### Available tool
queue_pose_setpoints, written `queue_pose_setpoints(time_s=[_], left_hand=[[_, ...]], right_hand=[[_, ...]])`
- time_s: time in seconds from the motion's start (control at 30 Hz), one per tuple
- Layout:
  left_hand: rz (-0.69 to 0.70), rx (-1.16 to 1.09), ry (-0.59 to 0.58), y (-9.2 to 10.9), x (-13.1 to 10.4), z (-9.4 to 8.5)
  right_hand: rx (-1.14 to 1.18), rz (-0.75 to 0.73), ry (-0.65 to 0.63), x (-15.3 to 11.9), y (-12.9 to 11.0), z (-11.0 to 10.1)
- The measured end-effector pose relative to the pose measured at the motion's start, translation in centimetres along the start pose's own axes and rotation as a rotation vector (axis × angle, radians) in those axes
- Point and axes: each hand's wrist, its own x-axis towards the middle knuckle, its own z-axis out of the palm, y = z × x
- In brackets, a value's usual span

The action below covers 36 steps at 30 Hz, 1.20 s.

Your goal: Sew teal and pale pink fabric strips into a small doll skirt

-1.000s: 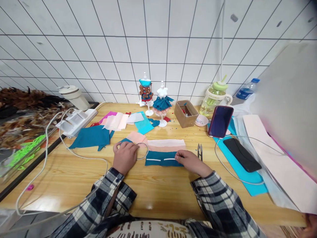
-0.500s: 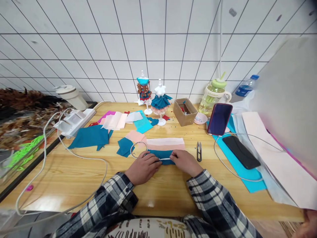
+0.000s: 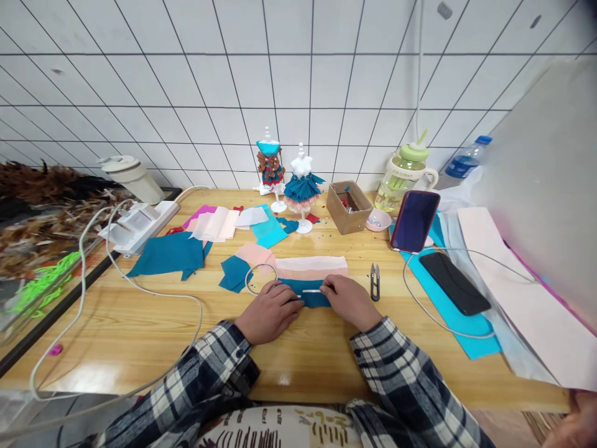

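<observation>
A teal piece of fabric (image 3: 313, 299) lies in front of me, with pale pink and white strips of fabric (image 3: 310, 264) just beyond it. My right hand (image 3: 352, 301) is closed in a pinch on one end of a thin white strip of tape (image 3: 310, 290), whose other end points left over the teal fabric. My left hand (image 3: 269, 312) lies over the left end of that fabric, fingers extended and pressing down. Beside its fingertips sits a thin white ring, like a tape roll (image 3: 248, 280), partly hidden. Thread snips (image 3: 375, 283) lie right of my right hand.
Two small dress forms (image 3: 304, 190) stand at the back beside a cardboard box (image 3: 349, 208). Fabric scraps (image 3: 170, 254) spread leftward near a power strip (image 3: 140, 227). To the right are a propped phone (image 3: 415, 221), a black phone (image 3: 454, 283), a cable and a drink jug (image 3: 405, 177).
The white strip's left end has come away from my left hand, leaving a gap with teal fabric showing. Both hands stay nearly in place. The view has tilted slightly.
</observation>
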Motion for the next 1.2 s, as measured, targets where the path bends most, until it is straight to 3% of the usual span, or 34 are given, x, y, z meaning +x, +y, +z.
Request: queue_pose_setpoints(time_s=[0.4, 0.63, 0.87, 1.2], left_hand=[[0.041, 0.033, 0.058, -0.2, 0.0, 0.4], [0.017, -0.012, 0.023, -0.3, 0.1, 0.5], [0.014, -0.039, 0.008, -0.4, 0.0, 0.4], [0.009, 0.007, -0.028, -0.2, 0.0, 0.5]], right_hand=[[-0.112, 0.018, 0.035, -0.2, 0.0, 0.2], [-0.011, -0.006, -0.074, 0.1, 0.0, -0.6], [-0.127, 0.038, -0.004, -0.1, -0.3, 0.3], [-0.203, 0.044, -0.001, -0.3, -0.6, 0.4]])
